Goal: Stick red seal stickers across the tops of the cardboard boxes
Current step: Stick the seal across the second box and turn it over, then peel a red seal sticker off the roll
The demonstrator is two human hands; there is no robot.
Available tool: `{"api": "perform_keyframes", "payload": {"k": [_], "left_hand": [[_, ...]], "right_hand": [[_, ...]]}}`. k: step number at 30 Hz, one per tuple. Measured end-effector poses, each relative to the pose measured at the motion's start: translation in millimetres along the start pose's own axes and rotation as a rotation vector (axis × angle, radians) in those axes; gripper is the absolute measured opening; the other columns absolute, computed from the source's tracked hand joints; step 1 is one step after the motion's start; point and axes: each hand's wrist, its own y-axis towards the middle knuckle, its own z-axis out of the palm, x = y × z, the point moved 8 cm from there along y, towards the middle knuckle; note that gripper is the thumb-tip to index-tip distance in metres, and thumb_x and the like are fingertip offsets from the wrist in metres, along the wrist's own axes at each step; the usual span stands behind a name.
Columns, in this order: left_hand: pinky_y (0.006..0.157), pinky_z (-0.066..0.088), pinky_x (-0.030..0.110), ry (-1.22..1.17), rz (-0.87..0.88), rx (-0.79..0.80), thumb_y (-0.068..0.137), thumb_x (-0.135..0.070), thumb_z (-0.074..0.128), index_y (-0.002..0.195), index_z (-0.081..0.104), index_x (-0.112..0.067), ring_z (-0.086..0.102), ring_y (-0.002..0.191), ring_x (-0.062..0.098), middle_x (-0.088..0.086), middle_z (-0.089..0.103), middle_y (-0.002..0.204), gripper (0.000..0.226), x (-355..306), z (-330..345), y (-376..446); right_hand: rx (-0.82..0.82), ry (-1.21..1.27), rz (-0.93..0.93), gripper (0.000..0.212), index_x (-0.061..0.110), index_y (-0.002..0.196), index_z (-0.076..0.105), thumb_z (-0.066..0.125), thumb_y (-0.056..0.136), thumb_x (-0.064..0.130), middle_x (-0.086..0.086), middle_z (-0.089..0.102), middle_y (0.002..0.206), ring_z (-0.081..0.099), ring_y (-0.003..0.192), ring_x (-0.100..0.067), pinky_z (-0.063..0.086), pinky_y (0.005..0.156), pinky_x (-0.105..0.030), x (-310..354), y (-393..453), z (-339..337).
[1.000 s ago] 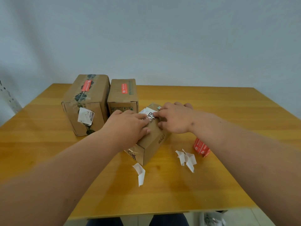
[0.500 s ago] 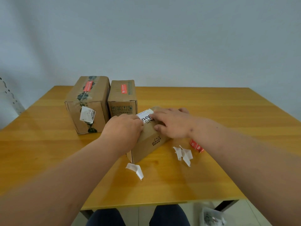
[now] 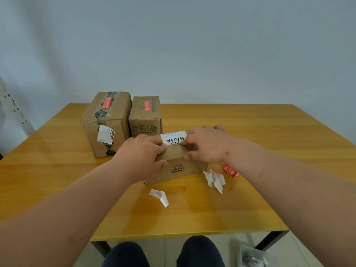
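A small cardboard box (image 3: 177,170) printed "INS BAHA" lies on the wooden table (image 3: 192,212) in front of me, a white label on its top. My left hand (image 3: 140,151) grips its left end and my right hand (image 3: 206,145) its right end, fingers over the top. No red sticker shows on the part of its top that I can see. Behind it stand a large box (image 3: 106,120) and a medium box (image 3: 145,114), each with a red seal sticker on top. A strip of red stickers (image 3: 230,170) lies to the right, partly behind my right wrist.
White peeled backing papers lie by the box at the right (image 3: 215,179) and in front (image 3: 159,196). The table's front edge is close to my knees. A clear bag (image 3: 252,257) sits on the floor at the lower right. A perforated metal rail (image 3: 13,110) stands at the far left.
Both hands turned the small box from a diagonal lie until its long printed side faces me. The view also tilted, so everything sits lower in the frame.
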Motion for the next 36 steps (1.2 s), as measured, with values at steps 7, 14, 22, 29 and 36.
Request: {"api": "perform_keyframes", "payload": {"k": [7,14,22,29,36], "left_hand": [[0.092,0.046,0.035,0.021,-0.026,0.014,0.088,-0.047,0.056,0.127,0.057,-0.028,0.051,0.113,0.015,-0.008,0.051,0.127,0.043,-5.5,-11.5,3.7],[0.097,0.046,0.039,-0.277,-0.072,-0.041,0.093,-0.041,0.050,0.130,0.056,-0.027,0.051,0.115,0.017,-0.003,0.054,0.125,0.039,-19.9,-23.0,18.2],[0.100,0.042,0.039,-0.467,-0.080,-0.200,0.096,-0.025,0.049,0.120,0.063,-0.025,0.048,0.119,0.018,-0.004,0.053,0.129,0.027,-45.2,-28.5,34.0],[0.100,0.038,0.034,-0.533,-0.008,-0.275,0.095,-0.022,0.049,0.116,0.066,-0.023,0.047,0.119,0.015,-0.005,0.055,0.127,0.026,-81.3,-22.7,37.6],[0.094,0.042,0.037,-0.503,0.070,-0.266,0.095,-0.024,0.050,0.118,0.064,-0.024,0.053,0.108,0.016,-0.005,0.056,0.121,0.027,-119.2,-19.4,37.8]], "right_hand": [[-0.102,0.235,0.057,0.029,0.034,0.106,0.064,0.054,0.087,0.054,0.015,0.063,0.102,0.056,0.102,-0.012,0.029,0.098,-0.040,-17.3,-2.8,-13.5],[-0.136,0.270,0.349,0.026,0.032,0.104,0.064,0.045,0.090,0.021,0.010,0.062,0.117,0.053,0.114,-0.017,0.038,0.099,-0.042,-77.7,-18.0,-18.1],[-0.017,0.504,0.308,0.033,0.019,0.109,0.059,0.050,0.086,-0.002,-0.005,0.045,0.126,0.047,0.118,-0.023,0.045,0.087,-0.033,-98.7,-42.2,-1.3],[0.107,0.493,0.229,0.040,0.030,0.105,0.051,0.055,0.083,-0.004,0.001,0.034,0.126,0.050,0.104,-0.023,0.051,0.078,-0.032,-98.7,-59.9,12.2],[0.015,0.394,0.200,0.039,0.026,0.102,0.046,0.070,0.076,0.010,0.003,0.036,0.115,0.051,0.093,-0.019,0.049,0.071,-0.028,-111.4,-69.7,27.4]]}}
